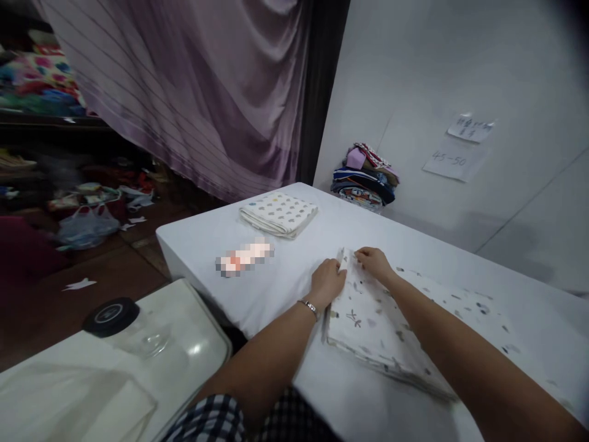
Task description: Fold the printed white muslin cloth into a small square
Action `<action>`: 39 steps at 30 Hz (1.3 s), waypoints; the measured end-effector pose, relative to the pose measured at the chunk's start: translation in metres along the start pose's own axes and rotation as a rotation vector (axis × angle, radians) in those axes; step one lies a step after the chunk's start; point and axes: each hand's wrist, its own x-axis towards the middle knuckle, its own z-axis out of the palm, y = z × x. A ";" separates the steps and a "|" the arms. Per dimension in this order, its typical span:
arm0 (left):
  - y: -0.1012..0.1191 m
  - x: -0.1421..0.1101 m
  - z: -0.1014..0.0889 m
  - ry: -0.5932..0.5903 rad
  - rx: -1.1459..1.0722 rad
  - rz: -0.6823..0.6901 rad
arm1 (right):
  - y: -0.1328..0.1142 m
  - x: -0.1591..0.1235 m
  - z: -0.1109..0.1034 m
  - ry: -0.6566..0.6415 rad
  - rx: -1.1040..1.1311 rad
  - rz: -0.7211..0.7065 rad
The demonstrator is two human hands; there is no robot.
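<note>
A white cloth (363, 319) printed with small grey and brown motifs lies in layers on the white-covered table. My left hand (327, 281), with a bracelet at the wrist, grips the cloth's far left edge, fingers closed. Close beside it, my right hand (373, 263) pinches the same end of the cloth between thumb and fingers. A small raised fold shows between the two hands. Part of the cloth is hidden beneath my right forearm. Farther back on the table sits a neatly folded cloth (278, 213) with grey heart-like spots.
Left of my arms, a pixelated item (245, 256) lies on the table (276, 294). A pale plastic container (184, 325) with a black cap stands at lower left. Folded clothes (363, 178) are stacked by the wall, which bears paper notes (453, 161). A purple curtain (221, 80) hangs behind.
</note>
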 end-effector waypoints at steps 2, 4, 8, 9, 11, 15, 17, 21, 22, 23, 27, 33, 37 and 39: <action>0.000 -0.001 0.002 0.017 -0.001 0.017 | -0.008 0.012 0.007 -0.029 -0.014 0.040; 0.000 -0.001 0.003 0.028 -0.007 0.022 | -0.015 0.021 0.011 -0.070 -0.037 0.080; 0.001 -0.003 0.002 0.018 -0.008 0.030 | -0.028 0.032 0.014 -0.184 -0.103 0.151; 0.001 -0.004 0.002 0.018 -0.009 0.037 | -0.031 0.034 0.014 -0.215 -0.124 0.165; 0.002 -0.005 0.002 0.035 -0.016 0.060 | -0.037 0.037 0.014 -0.272 -0.164 0.183; 0.003 -0.005 0.003 0.081 -0.043 0.107 | -0.044 0.042 0.014 -0.348 -0.230 0.188; 0.004 -0.005 0.002 0.070 -0.067 0.108 | -0.045 0.044 0.013 -0.368 -0.246 0.188; 0.005 -0.003 0.000 0.023 -0.118 0.014 | -0.044 0.043 0.010 -0.373 -0.212 0.198; 0.005 -0.002 -0.001 0.015 -0.127 -0.021 | -0.043 0.042 0.010 -0.365 -0.194 0.197; 0.005 -0.002 -0.001 0.011 -0.133 -0.050 | -0.042 0.041 0.010 -0.353 -0.175 0.196; 0.003 0.001 0.000 -0.013 -0.129 -0.089 | -0.038 0.038 0.014 -0.281 -0.105 0.185; 0.002 0.003 0.000 -0.028 -0.058 -0.089 | -0.030 0.033 0.022 -0.214 0.018 0.161; 0.002 0.003 -0.002 -0.026 -0.020 -0.088 | -0.023 0.027 0.022 -0.175 0.146 0.144; 0.001 0.004 -0.001 -0.029 0.003 -0.081 | -0.021 0.024 0.022 -0.161 0.204 0.139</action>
